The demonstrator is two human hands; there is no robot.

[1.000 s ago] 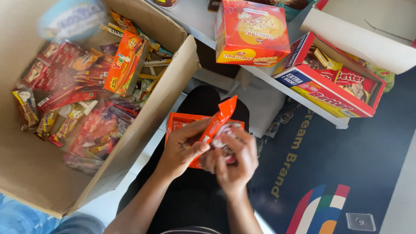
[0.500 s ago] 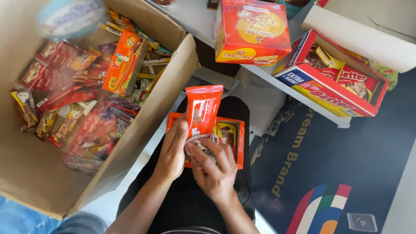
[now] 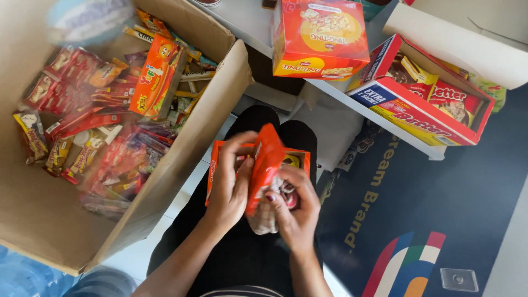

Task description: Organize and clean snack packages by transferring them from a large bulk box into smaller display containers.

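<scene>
Pale floor tiles and a dark printed mat lie under the seated person. Both hands, left hand (image 3: 231,184) and right hand (image 3: 294,212), clasp a glossy orange packet (image 3: 264,165) upright over an open orange carton (image 3: 215,165) on the lap; the step looks like handling one packet, needing a pinching grip. Left, a cardboard box (image 3: 49,231) holds crinkly snack wrappers (image 3: 93,126); beyond, a red box (image 3: 319,36) sits on a white shelf (image 3: 352,104).

Orange-red glossy packet (image 3: 264,165) pinched between both hands, over an orange tray (image 3: 215,165) with yellow inside. Left of the grip, plain brown cardboard box (image 3: 49,220) crammed with red, orange and yellow wrappers (image 3: 82,110). Above the grip, red-and-yellow carton (image 3: 319,36); right, red-and-blue open carton (image 3: 418,110). Dark blue mat (image 3: 440,220).
</scene>
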